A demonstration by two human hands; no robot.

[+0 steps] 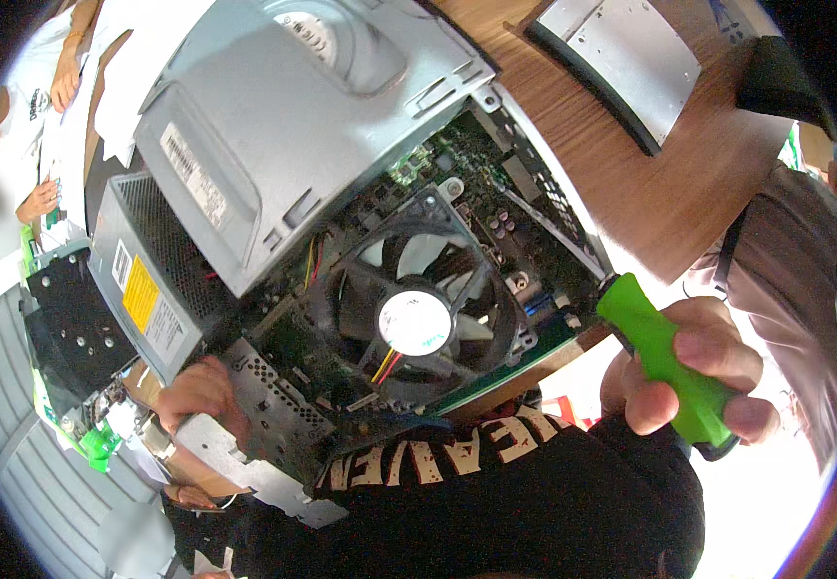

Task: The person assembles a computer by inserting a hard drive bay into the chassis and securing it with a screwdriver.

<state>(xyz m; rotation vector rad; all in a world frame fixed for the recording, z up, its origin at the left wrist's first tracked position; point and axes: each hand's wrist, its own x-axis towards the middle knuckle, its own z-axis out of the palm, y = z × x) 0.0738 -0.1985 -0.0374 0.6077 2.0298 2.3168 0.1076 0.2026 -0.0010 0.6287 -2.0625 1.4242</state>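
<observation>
The opened computer case (235,125) is set on the wooden counter (621,193), its hinged-up or raised metal section standing behind the exposed board, apparently so that the cooling fan (417,323) can be reached from the near side. The green-handled screwdriver (665,357) is wrapped by the fingers and thumb of the right hand (708,362); its shaft is angled inward across the case's right edge, probably so that the fan's far corner can be approached from outside the frame. Whether anything is touched by the tip cannot be told. At the near left, the metal bracket (214,446) is clasped by the curled left hand (198,398), seemingly to keep the case from shifting. The power supply (153,275) is seen beside the case, on its left. A silver panel (621,63) is laid well apart on the counter, presumably to leave the opening unobstructed.
</observation>
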